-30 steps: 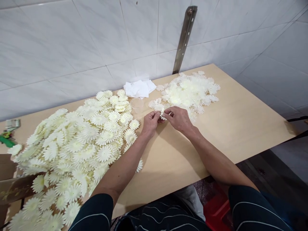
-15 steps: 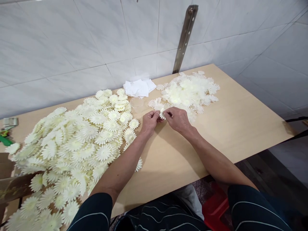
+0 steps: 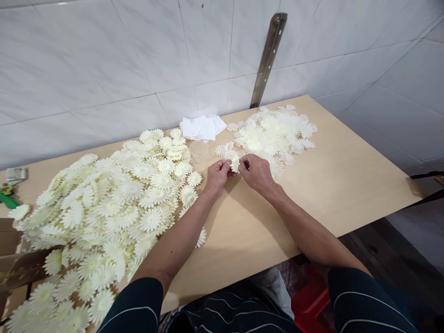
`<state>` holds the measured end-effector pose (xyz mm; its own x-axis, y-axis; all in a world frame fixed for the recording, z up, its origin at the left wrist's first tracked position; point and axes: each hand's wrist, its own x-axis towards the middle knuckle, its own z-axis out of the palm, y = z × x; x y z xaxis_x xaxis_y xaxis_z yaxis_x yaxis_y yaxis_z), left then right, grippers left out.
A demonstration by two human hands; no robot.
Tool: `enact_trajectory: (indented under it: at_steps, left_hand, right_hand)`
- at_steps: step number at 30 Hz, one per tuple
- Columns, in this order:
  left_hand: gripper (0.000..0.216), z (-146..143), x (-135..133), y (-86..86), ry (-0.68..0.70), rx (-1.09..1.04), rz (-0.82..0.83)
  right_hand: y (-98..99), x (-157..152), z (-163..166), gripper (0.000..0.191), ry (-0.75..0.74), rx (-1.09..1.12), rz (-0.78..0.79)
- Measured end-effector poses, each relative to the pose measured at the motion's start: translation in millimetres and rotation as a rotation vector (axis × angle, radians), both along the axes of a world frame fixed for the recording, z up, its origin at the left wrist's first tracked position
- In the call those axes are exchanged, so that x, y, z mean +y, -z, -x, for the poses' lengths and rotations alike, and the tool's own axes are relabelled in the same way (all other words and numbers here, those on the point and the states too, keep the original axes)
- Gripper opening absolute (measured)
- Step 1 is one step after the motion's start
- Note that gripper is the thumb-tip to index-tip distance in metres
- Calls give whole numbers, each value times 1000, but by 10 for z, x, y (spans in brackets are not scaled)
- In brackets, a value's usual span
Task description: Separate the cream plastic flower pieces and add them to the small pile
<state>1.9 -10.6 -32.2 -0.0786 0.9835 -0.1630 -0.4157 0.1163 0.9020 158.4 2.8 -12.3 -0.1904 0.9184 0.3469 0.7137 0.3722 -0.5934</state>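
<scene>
Between my two hands, over the middle of the table, is a small cream artificial flower (image 3: 235,163) with layered petals. My left hand (image 3: 218,175) pinches it from the left side. My right hand (image 3: 255,171) is closed at its right edge, thumb and fingertips together on the petals. A large heap of cream flower pieces (image 3: 128,189) spreads to the left of my left arm. Just behind my right hand lies a smaller pile of paler, thinner petal pieces (image 3: 274,132).
White paper sheets (image 3: 203,127) and a clear round piece (image 3: 199,148) lie near the tiled wall. A metal bracket (image 3: 268,60) stands against it. At far left are a green-handled tool (image 3: 9,200) and a cardboard box (image 3: 21,270). A red stool (image 3: 310,300) is under the wooden table (image 3: 347,185).
The flower between my fingers has turned a little and shows more of its petals. My right fingers have shifted slightly to the right; my left hand has barely moved.
</scene>
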Motion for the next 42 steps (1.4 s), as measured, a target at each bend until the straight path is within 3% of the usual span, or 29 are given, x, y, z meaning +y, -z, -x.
enact_trajectory:
  at_steps: [6,14,19,28,37,42]
  left_hand:
    - [32,3,-2,-22,-3,-46,18]
    - [42,-18,-55,-69,47,-68,1]
    - [34,-12,-50,-67,10,0,16]
    - [27,-41,-28,-50,-90,24,-1]
    - [36,-30,-42,-39,-82,29,-6]
    - [38,-29,-53,-58,-74,67,-12]
  right_hand:
    - [-46,-10,5,8,51,137,100]
    - [-7,-18,-44,12,-74,-30,-100]
    - [-3,-33,-42,14,-84,-79,-131]
    - [-51,-15,-20,8,45,82,-4]
    - [-120,-39,-35,21,-38,152,131]
    - [-120,-43,-10,23,-40,130,117]
